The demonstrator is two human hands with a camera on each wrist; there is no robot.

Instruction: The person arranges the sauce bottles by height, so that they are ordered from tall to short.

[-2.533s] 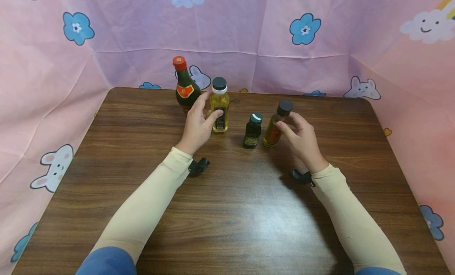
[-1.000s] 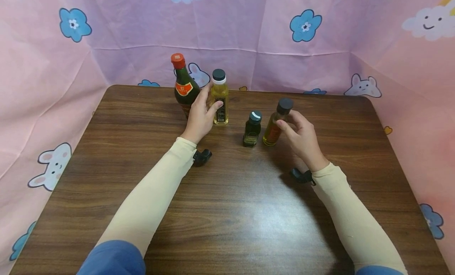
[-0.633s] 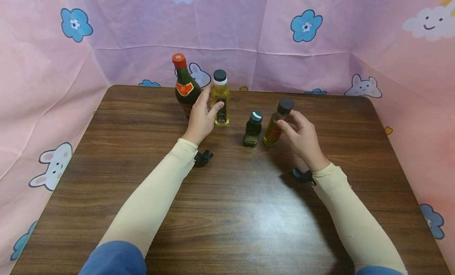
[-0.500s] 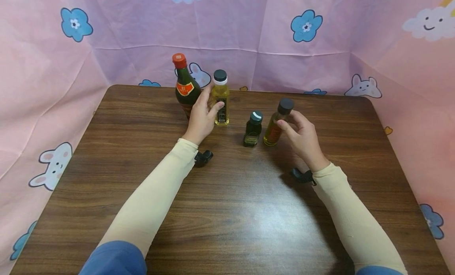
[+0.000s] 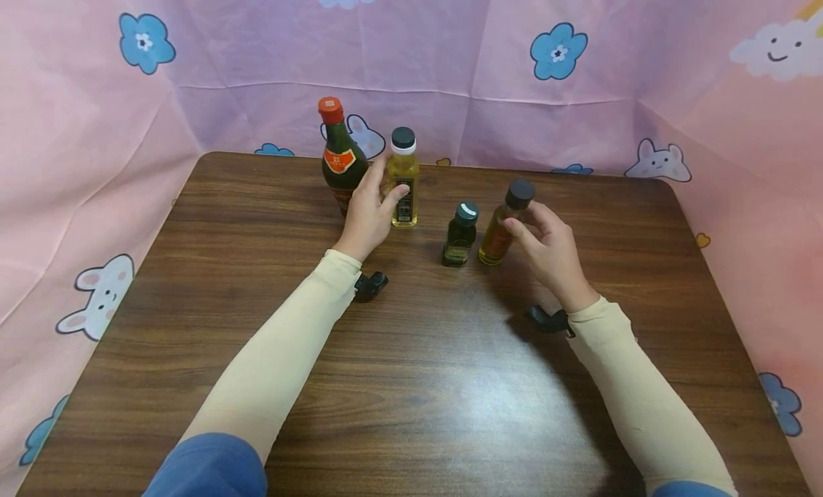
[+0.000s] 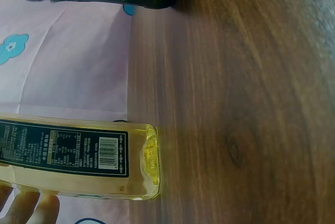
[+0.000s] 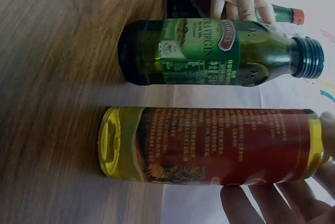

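My left hand holds a clear bottle of yellow oil with a dark cap and black label, thumb on the near side. In the left wrist view fingertips show along that bottle's edge. My right hand holds a bottle of oil with a red label and black cap, gripping near its neck. Between them stands a small dark green olive oil bottle, touched by neither hand. Just left of the yellow oil stands a taller dark green bottle with a red cap, partly hidden by my left hand.
The bottles are on the back half of a brown wooden table. Patterned pink and purple cloth hangs behind the table and along both sides. Dark wrist mounts sit under both forearms.
Since the earliest frame my left hand has moved the yellow oil bottle slightly back. My right hand keeps its hold on the red-labelled bottle. Lately only the head view shifts a little.
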